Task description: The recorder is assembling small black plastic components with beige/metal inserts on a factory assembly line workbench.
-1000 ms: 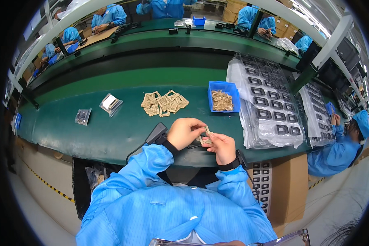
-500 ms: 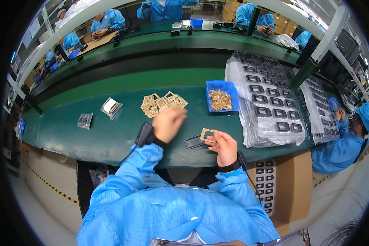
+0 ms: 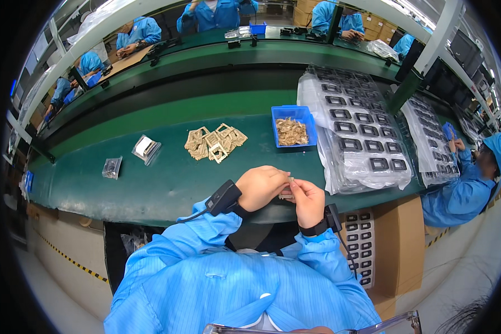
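Observation:
In front of my body, my left hand [image 3: 260, 188] and my right hand [image 3: 309, 205] meet over the near edge of the green table. A thin beige rectangular frame [image 3: 285, 195] is pinched between them, mostly covered by the fingers. Both hands are closed, their fingertips together at its upper end. Beyond them lies a loose pile of similar beige frames [image 3: 197, 143]. Right of that pile stands a blue bin [image 3: 294, 111] holding crumpled brownish scraps [image 3: 291, 132]. The spot under my hands is hidden.
Stacked clear trays of black frames [image 3: 352, 146] fill the right side. Two small plastic bags [image 3: 146, 149] [image 3: 112, 167] lie at left. A cardboard box [image 3: 406, 245] stands below the edge at right. A co-worker [image 3: 462, 183] sits there; others work across the line.
My left hand has come from the pile toward my right hand, and its fingers now close at the beige frame. The black frame on the table is now hidden behind my hands.

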The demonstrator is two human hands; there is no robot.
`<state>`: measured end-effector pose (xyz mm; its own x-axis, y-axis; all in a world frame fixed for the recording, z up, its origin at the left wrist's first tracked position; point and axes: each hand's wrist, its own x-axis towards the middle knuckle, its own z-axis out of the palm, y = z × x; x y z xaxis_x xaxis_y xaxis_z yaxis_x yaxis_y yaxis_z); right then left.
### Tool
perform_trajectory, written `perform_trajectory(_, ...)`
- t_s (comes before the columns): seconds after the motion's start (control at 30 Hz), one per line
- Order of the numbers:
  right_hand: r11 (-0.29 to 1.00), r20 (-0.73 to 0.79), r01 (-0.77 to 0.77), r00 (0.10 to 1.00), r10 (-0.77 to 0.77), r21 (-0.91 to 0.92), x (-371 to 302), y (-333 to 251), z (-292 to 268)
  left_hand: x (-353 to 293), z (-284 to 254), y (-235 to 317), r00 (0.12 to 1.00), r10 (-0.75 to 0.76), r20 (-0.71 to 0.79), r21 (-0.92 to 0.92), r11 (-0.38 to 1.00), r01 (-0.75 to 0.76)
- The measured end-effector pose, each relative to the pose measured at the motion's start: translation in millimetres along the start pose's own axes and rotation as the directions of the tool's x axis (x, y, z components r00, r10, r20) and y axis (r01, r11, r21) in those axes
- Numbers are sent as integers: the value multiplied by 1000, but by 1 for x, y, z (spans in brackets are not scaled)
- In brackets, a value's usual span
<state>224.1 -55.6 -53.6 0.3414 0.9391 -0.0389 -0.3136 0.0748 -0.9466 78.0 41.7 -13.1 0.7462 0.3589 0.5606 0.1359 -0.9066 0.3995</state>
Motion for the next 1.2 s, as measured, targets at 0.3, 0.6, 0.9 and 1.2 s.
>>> perform_trajectory(0.3, 979, -156, 103, 979, -131, -175, 4, 15, -13, 7, 20, 2, 980, 120, 161, 333, 928, -168)
perform_trajectory(0.6, 955, -187, 249, 942, -278, -164, 22, 22, -22, 35, 29, -20, 981, 121, 148, 209, 966, -151)
perform_trajectory(0.9, 1000, -203, -9, 979, 11, 8, 30, 22, -25, 79, 26, -63, 954, -179, -242, 190, 955, 228)
perform_trajectory(1.2, 999, -237, 42, 971, -36, 24, 37, 33, -33, 61, 24, -56, 987, -136, -84, 200, 968, 151)
